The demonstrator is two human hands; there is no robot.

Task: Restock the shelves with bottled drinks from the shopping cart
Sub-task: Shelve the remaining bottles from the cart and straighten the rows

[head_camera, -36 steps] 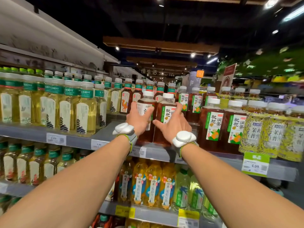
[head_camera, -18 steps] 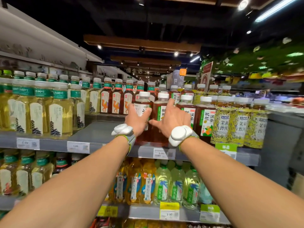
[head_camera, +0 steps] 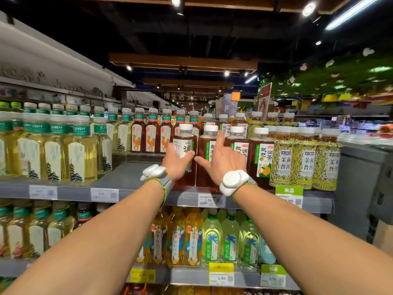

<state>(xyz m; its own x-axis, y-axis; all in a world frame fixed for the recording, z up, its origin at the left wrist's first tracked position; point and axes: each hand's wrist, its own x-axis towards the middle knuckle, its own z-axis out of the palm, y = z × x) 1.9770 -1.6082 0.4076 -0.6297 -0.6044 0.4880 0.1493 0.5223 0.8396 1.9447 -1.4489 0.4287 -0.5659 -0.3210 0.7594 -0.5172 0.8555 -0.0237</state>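
On the grey shelf [head_camera: 127, 173], left hand [head_camera: 175, 165] grips a loquat tea bottle [head_camera: 185, 138], right hand [head_camera: 225, 160], grip wide, squares the neighbour bottle [head_camera: 206, 143]; release likely follows.

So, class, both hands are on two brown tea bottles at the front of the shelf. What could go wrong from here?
1. The left bottle and right bottle stand close to the shelf lip. Pulling the left hand or right hand away carelessly could tip one off.
2. The right hand's spread fingers seem to rest flat rather than grip, so a sideways nudge might knock the next bottle.
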